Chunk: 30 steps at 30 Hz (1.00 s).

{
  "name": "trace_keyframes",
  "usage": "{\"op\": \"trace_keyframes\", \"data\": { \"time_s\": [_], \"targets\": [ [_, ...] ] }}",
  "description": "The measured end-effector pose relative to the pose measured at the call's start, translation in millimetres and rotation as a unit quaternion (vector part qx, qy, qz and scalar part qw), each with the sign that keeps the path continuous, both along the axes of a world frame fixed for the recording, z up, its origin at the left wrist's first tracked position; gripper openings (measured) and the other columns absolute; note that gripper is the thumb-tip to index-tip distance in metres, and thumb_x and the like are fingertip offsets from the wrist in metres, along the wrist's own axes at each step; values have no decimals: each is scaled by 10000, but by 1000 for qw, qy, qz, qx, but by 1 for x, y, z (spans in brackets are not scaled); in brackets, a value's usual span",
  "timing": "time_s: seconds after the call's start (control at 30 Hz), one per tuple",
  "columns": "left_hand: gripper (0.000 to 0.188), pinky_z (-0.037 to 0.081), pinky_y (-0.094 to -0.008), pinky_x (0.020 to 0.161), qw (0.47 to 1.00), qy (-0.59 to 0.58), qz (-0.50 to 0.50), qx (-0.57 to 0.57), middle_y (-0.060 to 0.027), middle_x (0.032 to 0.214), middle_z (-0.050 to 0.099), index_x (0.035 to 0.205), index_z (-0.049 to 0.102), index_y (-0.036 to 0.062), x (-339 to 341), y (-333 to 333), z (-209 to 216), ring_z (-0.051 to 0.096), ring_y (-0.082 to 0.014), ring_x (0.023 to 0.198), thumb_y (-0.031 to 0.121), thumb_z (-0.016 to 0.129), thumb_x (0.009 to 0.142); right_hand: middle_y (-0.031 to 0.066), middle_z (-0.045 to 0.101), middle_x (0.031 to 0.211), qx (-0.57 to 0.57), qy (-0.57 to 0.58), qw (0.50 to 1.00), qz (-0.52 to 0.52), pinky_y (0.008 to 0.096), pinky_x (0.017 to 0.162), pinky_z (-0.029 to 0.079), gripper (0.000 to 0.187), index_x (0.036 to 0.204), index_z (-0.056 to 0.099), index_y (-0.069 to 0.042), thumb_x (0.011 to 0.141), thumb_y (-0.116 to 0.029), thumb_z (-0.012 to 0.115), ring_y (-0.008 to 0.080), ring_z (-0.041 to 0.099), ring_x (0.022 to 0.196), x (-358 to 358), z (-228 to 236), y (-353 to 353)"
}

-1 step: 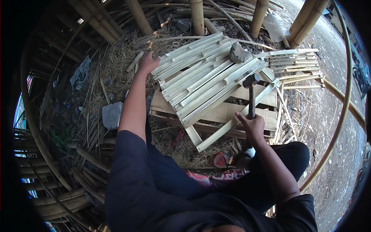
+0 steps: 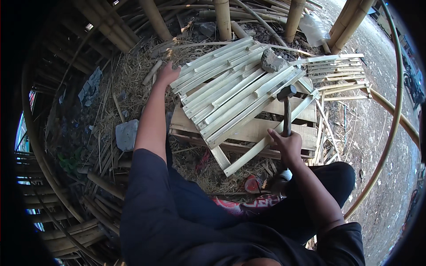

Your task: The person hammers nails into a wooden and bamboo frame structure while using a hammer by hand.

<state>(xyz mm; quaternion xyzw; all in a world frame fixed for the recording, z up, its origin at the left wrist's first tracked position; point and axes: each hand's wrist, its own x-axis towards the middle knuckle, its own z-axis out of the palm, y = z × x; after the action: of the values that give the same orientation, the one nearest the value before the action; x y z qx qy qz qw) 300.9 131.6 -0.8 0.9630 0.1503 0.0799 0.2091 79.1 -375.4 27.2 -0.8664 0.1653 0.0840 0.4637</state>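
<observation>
A slatted panel of pale split bamboo [image 2: 235, 95] lies aslant on a low wooden platform [image 2: 248, 128]. At the panel's far left corner is my left hand [image 2: 167, 74], its thumb and a finger apart beside the slat ends; the other fingers are mostly hidden. My right hand [image 2: 288, 146] grips the handle of a hammer [image 2: 287, 108] over the panel's near right side. The hammer stands roughly upright, its dark head up near the slats. A grey chunk of stone [image 2: 271, 61] rests on the panel's far right part.
Another slatted bamboo piece [image 2: 337, 71] lies at the right. A grey block [image 2: 127, 134] sits left of the platform. Upright bamboo poles [image 2: 223, 20] stand beyond, near a clear plastic bag [image 2: 313, 30]. Straw and bamboo scraps cover the ground. A curved bamboo strip [image 2: 397, 106] arcs along the right.
The view has shifted slightly. Both hands, the hammer and the panel keep almost the same places relative to one another.
</observation>
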Motion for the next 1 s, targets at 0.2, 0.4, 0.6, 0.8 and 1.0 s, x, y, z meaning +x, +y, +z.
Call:
{"op": "trace_keyframes", "data": {
  "time_s": [0.2, 0.4, 0.6, 0.8, 1.0],
  "targets": [
    [515, 501, -456, 896, 993, 84, -69, -38, -199, 1041, 722, 1018, 742, 69, 33, -9, -26, 684, -372, 1003, 546, 564, 938, 124, 702, 653, 31, 0, 997, -70, 349, 559, 515, 406, 783, 711, 52, 780, -317, 880, 189, 686, 587, 3, -4, 1],
    [553, 515, -442, 779, 998, 58, -5, -22, -181, 874, 727, 878, 742, 61, 21, -31, -22, 701, -359, 868, 583, 565, 927, 117, 696, 651, 62, -5, 995, -81, 340, 563, 513, 366, 753, 694, 46, 770, -268, 880, 170, 672, 588, 5, 5, 3],
    [572, 509, -448, 718, 999, 28, 1, -25, -176, 804, 717, 832, 739, 50, -3, -30, -9, 692, -364, 788, 596, 587, 909, 120, 691, 641, 55, -18, 997, -60, 343, 571, 526, 320, 731, 680, 44, 772, -219, 857, 171, 673, 584, 6, 2, -9],
    [585, 510, -455, 706, 1000, 29, 10, -5, -184, 786, 715, 807, 741, 44, -33, -21, 9, 696, -374, 779, 600, 589, 904, 125, 690, 645, 32, -57, 996, -55, 354, 572, 534, 317, 736, 677, 53, 760, -210, 854, 190, 684, 584, 8, 5, -23],
    [590, 513, -460, 702, 998, 10, 65, -6, -193, 785, 714, 797, 741, 43, -97, -6, 24, 703, -389, 784, 602, 583, 898, 80, 683, 686, 26, -79, 997, -2, 316, 574, 521, 260, 758, 661, 10, 761, -182, 836, 141, 648, 607, 25, 18, -31]
  ]
}}
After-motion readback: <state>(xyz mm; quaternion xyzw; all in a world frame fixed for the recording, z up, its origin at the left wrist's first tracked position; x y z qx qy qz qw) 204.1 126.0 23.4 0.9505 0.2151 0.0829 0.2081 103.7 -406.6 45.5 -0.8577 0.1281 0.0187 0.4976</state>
